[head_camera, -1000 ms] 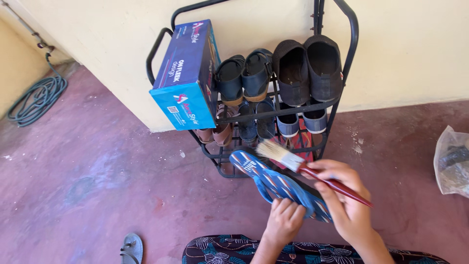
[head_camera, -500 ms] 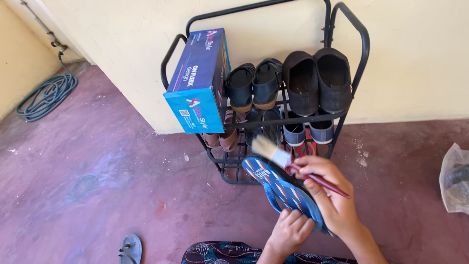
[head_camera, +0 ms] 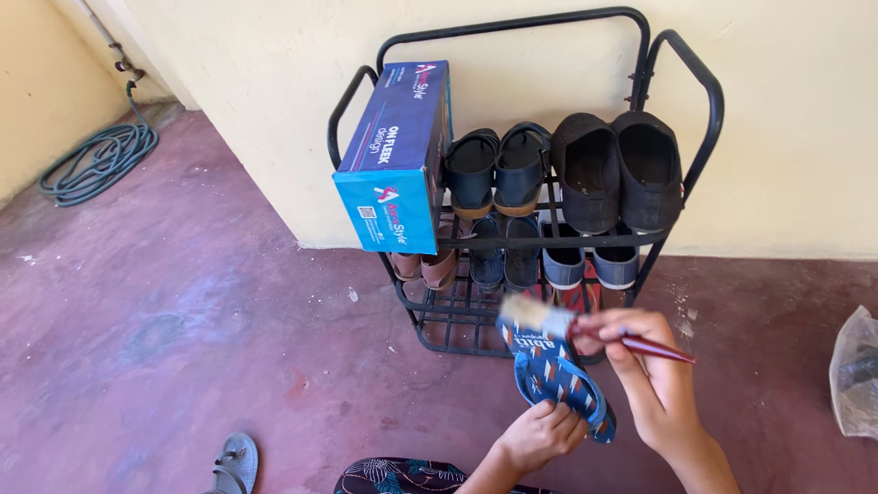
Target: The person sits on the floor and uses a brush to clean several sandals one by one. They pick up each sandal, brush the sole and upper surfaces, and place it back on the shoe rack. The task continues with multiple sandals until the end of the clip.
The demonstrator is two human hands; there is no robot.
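My left hand [head_camera: 538,434] grips the heel end of a blue patterned flip-flop [head_camera: 558,373], held tilted over the floor in front of a black metal shoe rack [head_camera: 679,55]. My right hand [head_camera: 645,366] holds a paintbrush [head_camera: 585,327] with a red handle. Its pale bristles rest blurred on the toe end of the flip-flop.
The rack carries a blue shoebox [head_camera: 395,160], dark sandals [head_camera: 498,169], black shoes [head_camera: 617,169] and more footwear on lower shelves. A coiled green hose [head_camera: 96,160] lies at the far left. A grey sandal [head_camera: 233,464] and a plastic bag [head_camera: 855,370] lie on the reddish floor.
The flip-flop and brush have shifted right and lower in view as the camera moved. The brush head has swept along the flip-flop's toe end.
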